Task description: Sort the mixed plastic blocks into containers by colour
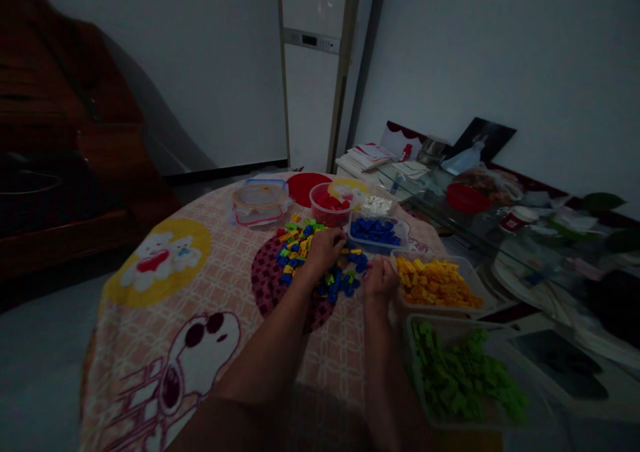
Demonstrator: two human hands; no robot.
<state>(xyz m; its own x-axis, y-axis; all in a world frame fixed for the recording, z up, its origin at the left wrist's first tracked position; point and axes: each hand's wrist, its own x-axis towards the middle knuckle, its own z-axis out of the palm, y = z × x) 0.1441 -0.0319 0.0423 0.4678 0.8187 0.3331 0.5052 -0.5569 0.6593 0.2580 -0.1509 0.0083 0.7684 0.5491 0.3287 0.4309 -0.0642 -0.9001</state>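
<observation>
A mixed pile of small plastic building blocks, in blue, yellow, green and a little red, lies on the round table. Over the right part of the pile, my left hand is closed with its fingertips together; what they hold, if anything, is hidden. To its right my right hand is also closed, thumb and fingers pinched beside some blue blocks. Anything within that pinch is too small and dark to make out. Just beyond the hands is a clear tub of blue blocks.
Clear tubs hold yellow blocks, green blocks, red blocks and white blocks. Lidded containers stand at the back left. A cluttered glass shelf borders the table on the right.
</observation>
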